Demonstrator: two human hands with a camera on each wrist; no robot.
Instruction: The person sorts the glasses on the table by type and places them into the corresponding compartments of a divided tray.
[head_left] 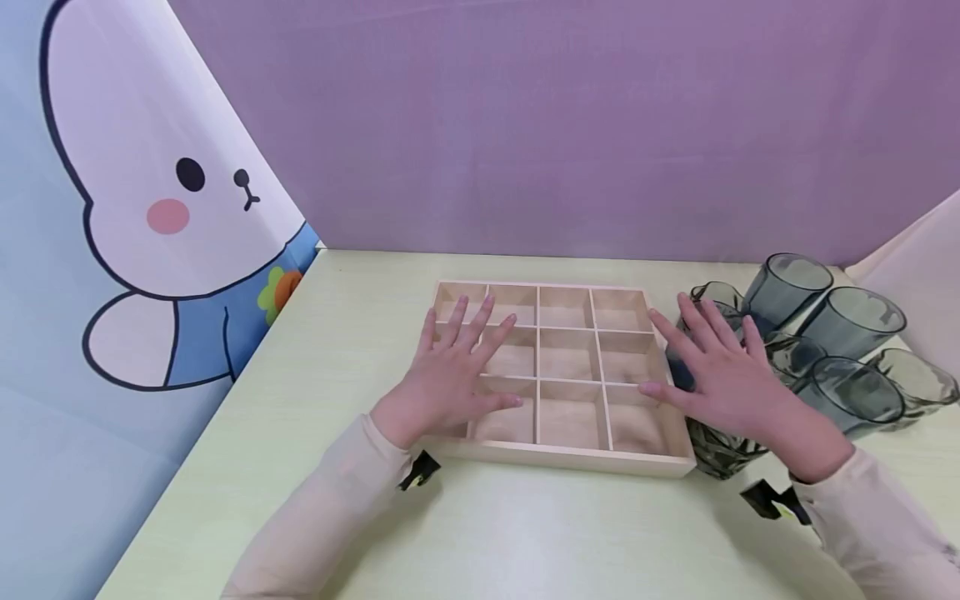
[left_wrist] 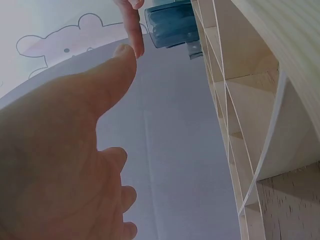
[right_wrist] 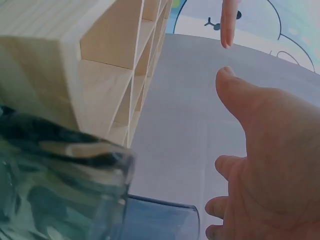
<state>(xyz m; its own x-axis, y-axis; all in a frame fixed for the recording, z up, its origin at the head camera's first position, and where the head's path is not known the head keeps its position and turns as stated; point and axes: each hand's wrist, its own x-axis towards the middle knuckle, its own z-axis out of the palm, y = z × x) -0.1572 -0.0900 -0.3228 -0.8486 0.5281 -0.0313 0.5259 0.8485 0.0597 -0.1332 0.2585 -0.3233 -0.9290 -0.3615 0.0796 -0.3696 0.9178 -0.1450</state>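
A pale wooden box [head_left: 570, 458] divided into several square compartments lies on the table, its compartments facing up. Over its left side my left hand [head_left: 450, 379] spreads its fingers, palm down, holding nothing. My right hand [head_left: 731, 383] is likewise spread, above the box's right edge and the nearest glasses. In both wrist views the hands hover above the box's dividers. A group of smoky grey-green drinking glasses [head_left: 855, 321] stands to the right of the box, partly hidden by the right hand. One faceted glass [right_wrist: 60, 185] appears close up in the right wrist view.
The light wooden table [head_left: 360, 333] runs back to a purple cloth [head_left: 570, 125]. At the left hangs a blue cloth [head_left: 45, 467] printed with a cartoon animal. A pale cloth [head_left: 922, 250] borders the right side behind the glasses.
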